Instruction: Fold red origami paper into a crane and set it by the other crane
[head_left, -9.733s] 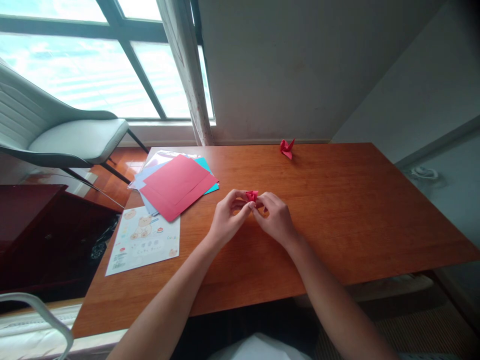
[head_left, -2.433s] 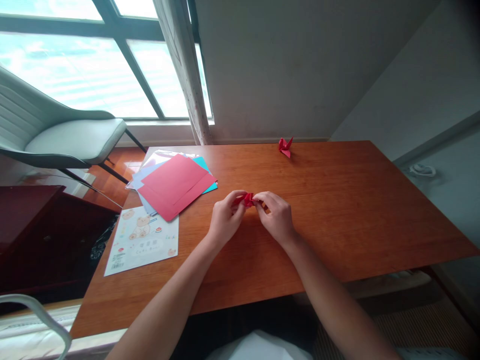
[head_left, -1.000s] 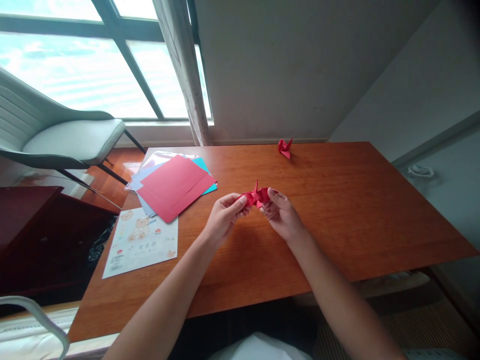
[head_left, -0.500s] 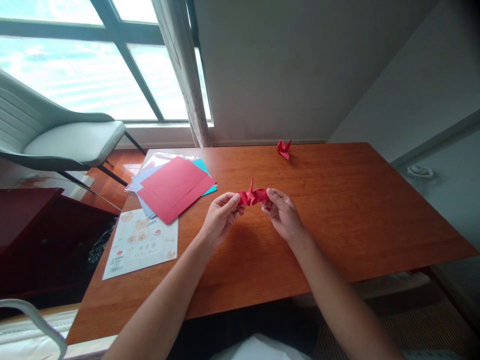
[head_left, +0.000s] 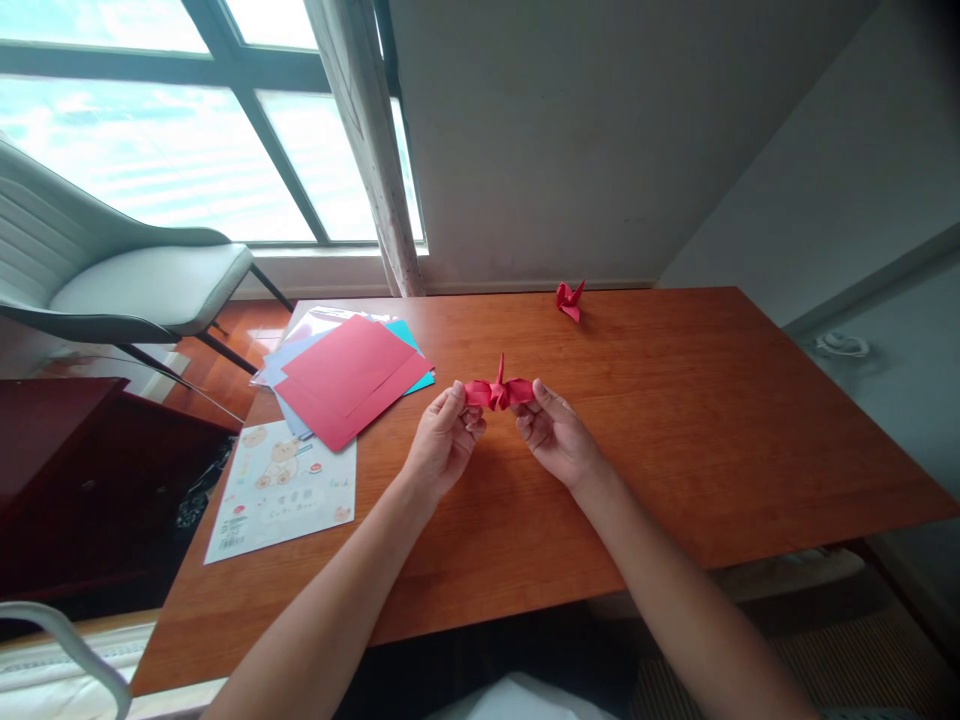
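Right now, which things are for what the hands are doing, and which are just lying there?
In the job:
left hand, pinching one wing
right hand, pinching the other wing
held bird, red paper

Looks to be just lying about:
back bird, also red
paper pile, perhaps spare
bear sheet, partly under the pile

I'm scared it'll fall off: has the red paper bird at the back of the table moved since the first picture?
No. The far red bird sits in the same spot near the back edge of the table.
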